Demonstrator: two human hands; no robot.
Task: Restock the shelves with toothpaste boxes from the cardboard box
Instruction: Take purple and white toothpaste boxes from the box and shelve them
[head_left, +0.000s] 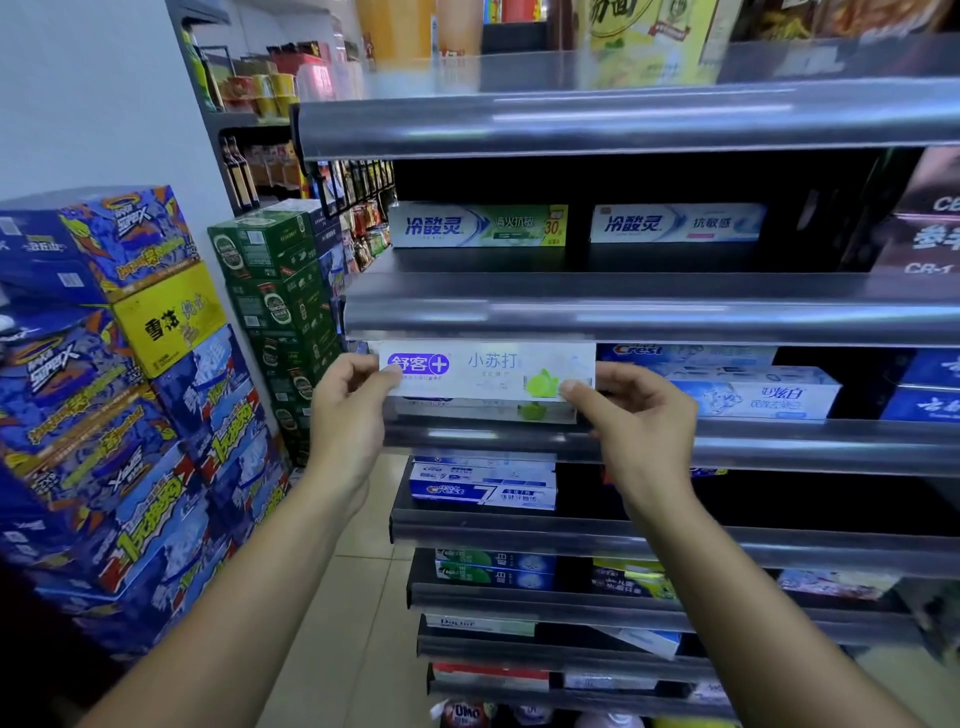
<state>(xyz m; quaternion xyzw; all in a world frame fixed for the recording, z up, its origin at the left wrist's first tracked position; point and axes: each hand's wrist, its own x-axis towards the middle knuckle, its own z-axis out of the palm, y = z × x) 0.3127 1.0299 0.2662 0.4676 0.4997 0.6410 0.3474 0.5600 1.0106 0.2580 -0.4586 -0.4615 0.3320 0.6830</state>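
A white toothpaste box (488, 371) with a purple logo and a green apple picture is held level at the front of the third shelf (779, 441). My left hand (348, 410) pinches its left end and my right hand (634, 415) pinches its right end. Its lower edge sits on a similar box (483, 413) lying on the shelf. To the right on the same shelf lie blue and white toothpaste boxes (753, 395). The cardboard box is not in view.
The shelf above holds two toothpaste boxes (478, 226) (675, 223). Lower shelves carry more toothpaste boxes (483, 486). Stacked blue drink cartons (119, 395) and green beer cartons (280, 306) stand at the left, with a strip of tiled floor (363, 597) between them and the shelves.
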